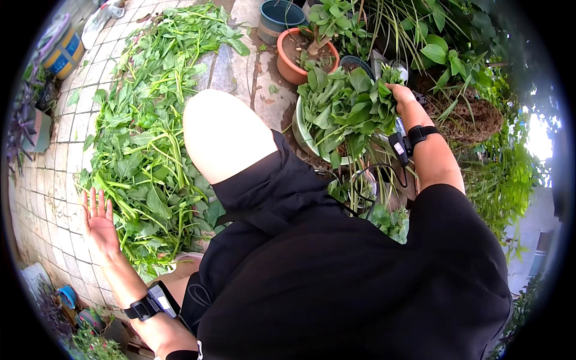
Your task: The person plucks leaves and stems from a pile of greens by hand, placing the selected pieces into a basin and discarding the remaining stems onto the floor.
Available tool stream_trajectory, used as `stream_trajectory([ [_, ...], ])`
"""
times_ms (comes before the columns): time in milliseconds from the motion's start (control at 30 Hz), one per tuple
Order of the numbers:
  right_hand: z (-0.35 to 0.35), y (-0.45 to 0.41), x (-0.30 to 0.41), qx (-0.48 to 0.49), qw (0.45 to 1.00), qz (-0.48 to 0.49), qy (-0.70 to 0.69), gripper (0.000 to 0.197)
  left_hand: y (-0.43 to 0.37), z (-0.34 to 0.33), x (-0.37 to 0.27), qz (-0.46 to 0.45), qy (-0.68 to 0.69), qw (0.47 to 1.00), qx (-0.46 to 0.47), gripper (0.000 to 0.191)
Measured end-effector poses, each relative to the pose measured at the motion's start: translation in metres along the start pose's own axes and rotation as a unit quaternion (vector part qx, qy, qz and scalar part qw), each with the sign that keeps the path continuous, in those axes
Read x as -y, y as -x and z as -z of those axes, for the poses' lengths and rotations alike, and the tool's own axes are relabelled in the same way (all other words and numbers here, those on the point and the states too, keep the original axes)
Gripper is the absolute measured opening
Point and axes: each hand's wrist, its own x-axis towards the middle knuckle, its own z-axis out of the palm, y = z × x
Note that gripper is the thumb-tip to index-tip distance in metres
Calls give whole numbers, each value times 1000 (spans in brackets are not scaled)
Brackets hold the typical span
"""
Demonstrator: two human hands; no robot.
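Observation:
My left hand (102,228) is held out at the left with its palm up, fingers spread and nothing in it. Beside it, a long heap of cut leafy green stems (150,135) covers the paving. On the right, my right hand (401,98) grips the edge of a bunch of leafy greens (353,101); leaves hide part of its fingers. These greens are piled in a pale green basin (302,130), whose rim shows mainly on its left side. Both wrists carry black straps with small devices.
Behind the basin stand an orange pot (290,67) with a succulent and a dark blue-green bucket (269,31). Long-leaved plants and a brown root clump (472,112) lie at the right. A blue-and-yellow bucket (65,51) and a white plastic bag (100,22) are at the far left.

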Motion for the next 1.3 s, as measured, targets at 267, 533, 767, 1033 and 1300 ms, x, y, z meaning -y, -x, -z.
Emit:
stream_trajectory([
  [267, 0, -77, -94, -154, 982, -30, 101, 54, -1, 4, 1, 8, -12, 1000, -8, 44],
  [533, -66, -17, -89, -228, 932, -42, 280, 99, -4, 11, 7, 17, -26, 999, -8, 44],
  [767, -110, -1, -76, -178, 880, -29, 440, 96, -5, 9, 12, 34, -37, 999, -12, 44],
  [1033, -117, 9, -57, -116, 838, 53, 531, 76, -8, 11, 11, 27, -62, 998, 0, 46],
  [1300, -161, 38, -63, -73, 781, 152, 601, 81, -12, 18, 17, 27, -101, 994, 11, 49],
])
